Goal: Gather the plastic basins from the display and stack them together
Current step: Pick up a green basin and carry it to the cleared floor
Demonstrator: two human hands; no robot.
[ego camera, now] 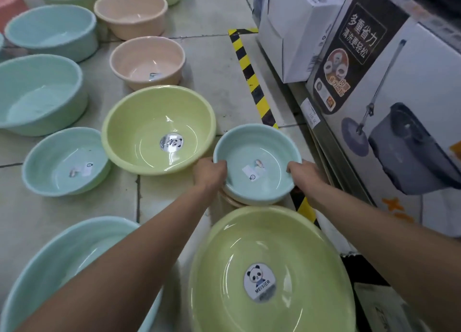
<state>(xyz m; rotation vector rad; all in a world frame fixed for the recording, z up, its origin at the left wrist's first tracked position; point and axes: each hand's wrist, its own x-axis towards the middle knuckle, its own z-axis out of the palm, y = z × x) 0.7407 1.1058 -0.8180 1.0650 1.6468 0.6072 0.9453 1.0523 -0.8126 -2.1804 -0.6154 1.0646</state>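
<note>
A small pale blue basin (258, 154) sits on top of a short stack, with a cream rim and a peach rim (230, 200) showing under it. My left hand (208, 173) grips its left rim and my right hand (305, 175) grips its right rim. To its left lies a large yellow-green basin (139, 122) with a panda sticker. A second large yellow-green basin (269, 244) lies nearest me. A small blue basin (57, 157) and a blue-green one (50, 257) are at the left.
More basins cover the tiled floor farther back: two peach ones (147, 54), (129, 7), a blue one (50, 27) and a big blue-green one (32, 89). Yellow-black tape (252, 82) edges a shelf at the right holding mop-bucket boxes (389, 107).
</note>
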